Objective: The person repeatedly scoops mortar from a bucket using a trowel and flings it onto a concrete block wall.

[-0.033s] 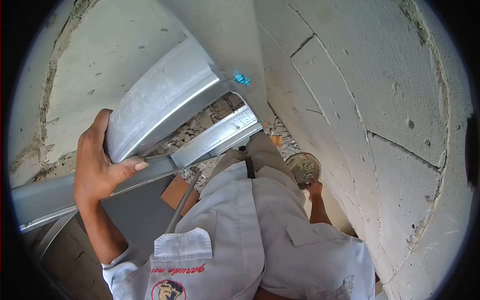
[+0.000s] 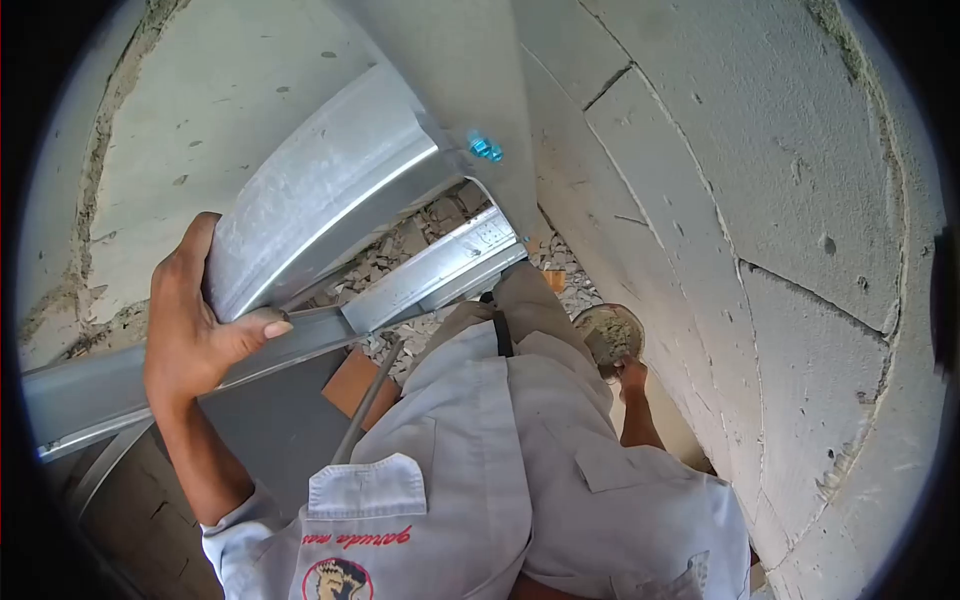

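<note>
The block wall (image 2: 680, 290) bounds the right side. On the left stands the galvanized metal frame (image 2: 320, 175), its edge clasped by the left hand (image 2: 187, 335), likely for steadiness. Low beside the wall, the bowl (image 2: 594, 320) of mortar-like mix is gripped at its rim by the right hand (image 2: 630, 373), seemingly to keep it level.

Clad in pale grey shirt (image 2: 465, 430), left sleeve (image 2: 243, 512) ending short of the wrist; fitted with stitched left pocket flap (image 2: 367, 488) and right flap (image 2: 625, 468); marked with red lettering (image 2: 357, 538), "garuda mas", and red-ringed emblem (image 2: 338, 580); paired with khaki trousers (image 2: 540, 300).
</note>
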Tool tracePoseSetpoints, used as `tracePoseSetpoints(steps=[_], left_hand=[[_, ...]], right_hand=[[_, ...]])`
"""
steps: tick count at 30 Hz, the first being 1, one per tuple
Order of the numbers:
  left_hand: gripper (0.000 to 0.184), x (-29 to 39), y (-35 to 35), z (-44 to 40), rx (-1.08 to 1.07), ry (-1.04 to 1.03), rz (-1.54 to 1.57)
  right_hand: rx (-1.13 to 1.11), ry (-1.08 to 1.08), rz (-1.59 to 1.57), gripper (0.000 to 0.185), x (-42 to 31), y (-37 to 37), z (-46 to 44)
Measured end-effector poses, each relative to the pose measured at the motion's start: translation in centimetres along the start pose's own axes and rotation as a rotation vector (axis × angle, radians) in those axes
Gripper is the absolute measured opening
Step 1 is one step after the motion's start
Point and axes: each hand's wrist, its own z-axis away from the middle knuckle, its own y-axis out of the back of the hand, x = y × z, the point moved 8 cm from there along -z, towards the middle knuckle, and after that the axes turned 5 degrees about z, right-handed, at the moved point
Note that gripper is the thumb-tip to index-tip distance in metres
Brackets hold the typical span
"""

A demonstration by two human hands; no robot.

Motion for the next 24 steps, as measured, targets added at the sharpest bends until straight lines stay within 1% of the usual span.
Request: tracePoseSetpoints(steps=[4, 5, 8, 10, 11, 14, 18, 19, 21, 23, 24], left_hand=[[0.111, -0.4, -0.9, 0.7, 0.049, -0.045, 0.061], [0.113, -0.5, -0.8, 0.9, 0.060, -0.057, 0.017], [0.121, -1.2, -0.3, 1.6, 0.098, -0.099, -0.105], [0.127, -2.4, 0.3, 2.4, 0.130, -0.138, -0.173], [0.128, -2.5, 0.7, 2.0, 0.109, -0.141, -0.202], [0.120, -2.8, 0.7, 2.5, 0.088, -0.099, -0.191], [0.090, 0.3, -1.0, 1.4, 0.027, -0.151, -0.025], [0.091, -2.1, 1.4, 0.4, -0.018, -0.149, -0.200], [0.097, -1.2, -0.3, 0.9, 0.060, -0.109, 0.032], [0.106, -1.1, 0.4, 0.8, 0.028, -0.153, 0.001], [0.110, -0.4, 0.0, 0.7, 0.044, -0.146, -0.168]], right_hand=[[0.022, 0.020, -0.001, 0.031, 1.1, 0.3, -2.0], [0.000, 0.028, 0.021, 0.031, 0.9, 0.0, -2.3], [0.057, 0.061, -0.009, 0.033, 1.2, -0.2, -3.3], [0.057, 0.077, 0.000, 0.034, 1.7, -0.6, -4.3], [0.054, 0.079, -0.004, 0.034, 2.0, -0.8, -5.0], [0.029, 0.088, -0.026, 0.033, 3.0, -1.1, -6.6], [0.039, 0.114, -0.005, 0.033, 3.5, -1.6, -8.6], [0.043, 0.122, -0.009, 0.034, 3.9, -2.1, -9.3], [0.044, 0.152, 0.025, 0.031, 5.0, -2.3, -11.4], [0.067, 0.174, 0.039, 0.030, 5.6, -3.2, -13.2], [0.090, 0.177, 0.042, 0.030, 5.5, -3.8, -13.1]])
